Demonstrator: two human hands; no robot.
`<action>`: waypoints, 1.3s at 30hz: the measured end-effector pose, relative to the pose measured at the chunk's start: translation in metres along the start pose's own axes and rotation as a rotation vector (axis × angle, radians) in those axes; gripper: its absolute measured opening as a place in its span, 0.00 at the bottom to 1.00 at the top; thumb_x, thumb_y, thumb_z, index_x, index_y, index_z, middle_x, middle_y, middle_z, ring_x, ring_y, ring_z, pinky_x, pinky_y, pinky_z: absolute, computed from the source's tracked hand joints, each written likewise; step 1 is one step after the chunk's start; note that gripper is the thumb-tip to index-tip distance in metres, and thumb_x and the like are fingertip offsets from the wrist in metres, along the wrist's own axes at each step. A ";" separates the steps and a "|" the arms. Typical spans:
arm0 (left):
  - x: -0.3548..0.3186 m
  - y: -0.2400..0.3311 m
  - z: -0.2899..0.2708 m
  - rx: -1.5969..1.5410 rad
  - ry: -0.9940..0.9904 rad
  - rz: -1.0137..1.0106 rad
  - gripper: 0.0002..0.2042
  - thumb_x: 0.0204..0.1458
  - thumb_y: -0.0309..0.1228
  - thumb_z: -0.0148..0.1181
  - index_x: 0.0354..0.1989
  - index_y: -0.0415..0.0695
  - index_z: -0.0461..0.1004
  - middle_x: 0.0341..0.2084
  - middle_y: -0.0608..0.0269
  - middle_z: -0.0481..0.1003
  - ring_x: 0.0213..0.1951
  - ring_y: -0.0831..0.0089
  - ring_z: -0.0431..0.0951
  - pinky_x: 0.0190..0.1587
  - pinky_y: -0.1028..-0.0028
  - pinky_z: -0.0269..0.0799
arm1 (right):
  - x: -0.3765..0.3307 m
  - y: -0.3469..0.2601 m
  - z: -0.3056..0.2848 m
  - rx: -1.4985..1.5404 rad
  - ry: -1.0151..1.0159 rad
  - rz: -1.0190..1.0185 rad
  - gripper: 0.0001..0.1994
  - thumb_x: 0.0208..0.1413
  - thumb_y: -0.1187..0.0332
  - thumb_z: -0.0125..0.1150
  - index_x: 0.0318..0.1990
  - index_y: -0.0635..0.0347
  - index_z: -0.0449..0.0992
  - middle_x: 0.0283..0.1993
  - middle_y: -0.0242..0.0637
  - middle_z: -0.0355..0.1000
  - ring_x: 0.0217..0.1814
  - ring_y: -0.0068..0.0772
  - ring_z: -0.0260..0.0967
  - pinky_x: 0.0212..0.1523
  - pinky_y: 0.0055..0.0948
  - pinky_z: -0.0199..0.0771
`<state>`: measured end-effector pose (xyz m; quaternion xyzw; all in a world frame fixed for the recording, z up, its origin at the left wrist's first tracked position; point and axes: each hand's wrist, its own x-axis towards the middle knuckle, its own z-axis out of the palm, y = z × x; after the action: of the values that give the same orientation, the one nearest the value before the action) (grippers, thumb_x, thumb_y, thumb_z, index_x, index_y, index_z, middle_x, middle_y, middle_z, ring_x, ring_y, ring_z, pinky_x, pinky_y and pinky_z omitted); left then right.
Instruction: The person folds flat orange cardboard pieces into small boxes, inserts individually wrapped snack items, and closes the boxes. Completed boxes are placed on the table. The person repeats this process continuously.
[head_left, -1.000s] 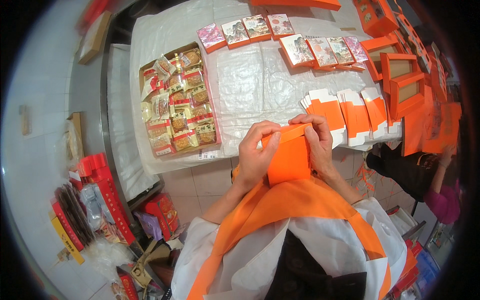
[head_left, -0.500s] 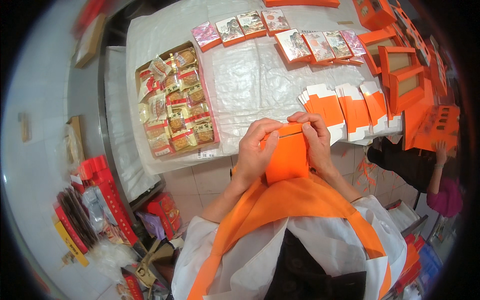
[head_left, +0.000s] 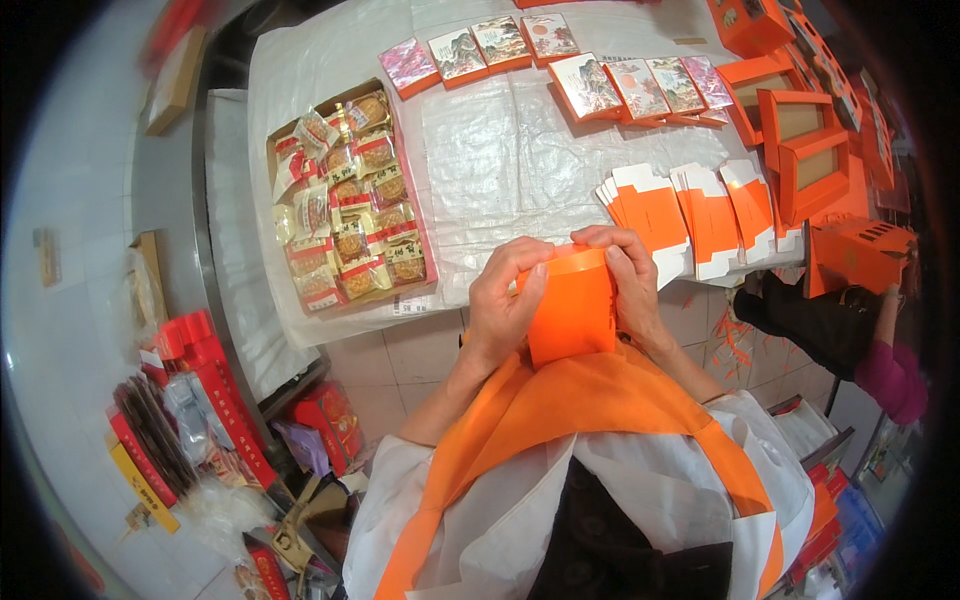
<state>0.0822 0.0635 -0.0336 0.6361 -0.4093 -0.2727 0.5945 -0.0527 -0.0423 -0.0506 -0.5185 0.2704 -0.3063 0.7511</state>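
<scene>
Between my two hands is a small orange cardboard box (head_left: 572,315), held close in front of my apron at the table's near edge. My left hand (head_left: 508,305) grips its left side, thumb at the upper edge. Closed round the upper right corner is my right hand (head_left: 632,280), fingers over the far edge and thumb on the near side. The box's top flap looks folded down along that edge. Just beyond my right hand lie several flat orange-and-white box blanks (head_left: 655,215) in fanned stacks.
A carton of wrapped mooncakes (head_left: 432,265) stands on the left of the plastic-covered table (head_left: 480,180). Printed small boxes (head_left: 590,88) line the far side. Orange frame-like boxes (head_left: 815,172) are piled right. A co-worker's arm (head_left: 888,325) reaches an orange carton (head_left: 860,258). Packaging (head_left: 215,390) crowds the lower left.
The gap along the upper edge of the orange box in my hands has closed. At the right, the co-worker's orange carton has shifted and turned.
</scene>
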 end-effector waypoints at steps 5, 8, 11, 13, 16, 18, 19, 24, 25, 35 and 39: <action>-0.001 -0.001 0.000 0.086 0.037 0.147 0.07 0.48 0.21 0.53 0.35 0.36 0.72 0.36 0.57 0.74 0.43 0.64 0.73 0.47 0.70 0.67 | -0.001 0.000 -0.003 -0.130 -0.019 -0.144 0.08 0.59 0.73 0.40 0.39 0.64 0.68 0.45 0.41 0.67 0.49 0.30 0.63 0.52 0.27 0.62; 0.000 0.000 0.004 -0.013 0.047 0.014 0.07 0.48 0.21 0.52 0.35 0.36 0.73 0.36 0.57 0.74 0.43 0.64 0.72 0.47 0.71 0.67 | 0.002 -0.004 -0.003 -0.117 -0.052 -0.031 0.08 0.60 0.71 0.41 0.39 0.63 0.67 0.46 0.43 0.67 0.50 0.32 0.63 0.53 0.30 0.62; 0.001 0.002 0.006 -0.028 0.010 -0.004 0.09 0.49 0.18 0.47 0.37 0.35 0.72 0.38 0.58 0.74 0.44 0.66 0.71 0.50 0.70 0.64 | 0.005 -0.012 -0.003 -0.088 -0.110 0.088 0.08 0.60 0.71 0.41 0.40 0.63 0.68 0.45 0.43 0.67 0.49 0.31 0.63 0.53 0.30 0.62; 0.000 0.002 0.008 -0.051 0.014 -0.005 0.09 0.49 0.17 0.47 0.37 0.35 0.72 0.38 0.58 0.73 0.44 0.67 0.71 0.50 0.71 0.63 | 0.005 -0.015 -0.003 -0.154 -0.140 0.072 0.08 0.60 0.71 0.42 0.39 0.64 0.68 0.45 0.42 0.67 0.49 0.30 0.63 0.52 0.29 0.62; -0.004 0.000 0.010 -0.068 0.036 0.001 0.08 0.50 0.18 0.46 0.36 0.36 0.72 0.38 0.58 0.73 0.44 0.67 0.71 0.51 0.71 0.63 | 0.003 -0.014 -0.003 -0.171 -0.135 0.029 0.09 0.60 0.71 0.41 0.39 0.63 0.69 0.46 0.43 0.67 0.50 0.31 0.63 0.53 0.29 0.61; -0.006 -0.003 0.012 -0.089 0.060 0.018 0.07 0.52 0.19 0.46 0.35 0.36 0.71 0.38 0.58 0.73 0.45 0.67 0.70 0.51 0.71 0.62 | -0.001 -0.010 -0.005 -0.212 -0.129 0.004 0.09 0.60 0.71 0.41 0.39 0.63 0.70 0.49 0.44 0.66 0.52 0.32 0.62 0.54 0.30 0.60; -0.006 -0.005 0.013 -0.106 0.076 0.031 0.06 0.53 0.20 0.47 0.34 0.36 0.71 0.38 0.57 0.73 0.46 0.67 0.69 0.52 0.70 0.62 | -0.002 -0.006 -0.007 -0.220 -0.127 -0.027 0.09 0.60 0.71 0.41 0.39 0.63 0.70 0.50 0.44 0.65 0.53 0.33 0.62 0.54 0.30 0.60; -0.012 -0.012 0.013 -0.332 0.110 -0.003 0.10 0.57 0.29 0.47 0.45 0.38 0.67 0.46 0.57 0.69 0.47 0.67 0.70 0.49 0.72 0.66 | -0.008 0.007 -0.017 -0.251 -0.155 -0.116 0.10 0.61 0.70 0.41 0.40 0.61 0.71 0.53 0.42 0.63 0.56 0.31 0.61 0.54 0.31 0.62; -0.014 -0.013 0.013 -0.548 0.158 -0.132 0.13 0.58 0.29 0.45 0.49 0.38 0.64 0.49 0.57 0.67 0.48 0.67 0.69 0.49 0.72 0.65 | -0.007 0.007 -0.019 -0.261 -0.179 -0.119 0.10 0.61 0.70 0.41 0.41 0.61 0.71 0.54 0.42 0.63 0.56 0.31 0.60 0.53 0.31 0.63; -0.010 -0.028 0.047 -0.748 -0.299 -0.511 0.25 0.54 0.26 0.49 0.60 0.38 0.50 0.50 0.60 0.63 0.51 0.75 0.64 0.52 0.73 0.63 | 0.048 0.034 0.009 0.361 -0.064 0.089 0.13 0.57 0.62 0.52 0.45 0.60 0.66 0.54 0.40 0.61 0.58 0.35 0.58 0.58 0.35 0.60; -0.003 -0.031 0.040 -0.848 -0.145 -0.595 0.23 0.53 0.25 0.52 0.57 0.36 0.54 0.48 0.60 0.66 0.48 0.75 0.68 0.49 0.74 0.66 | 0.057 0.050 -0.008 0.356 -0.166 0.212 0.13 0.58 0.63 0.49 0.46 0.62 0.66 0.51 0.39 0.63 0.55 0.29 0.60 0.56 0.28 0.63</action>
<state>0.0530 0.0433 -0.0702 0.4076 -0.1045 -0.6150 0.6669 -0.0116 -0.0755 -0.1055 -0.3700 0.2022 -0.2249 0.8784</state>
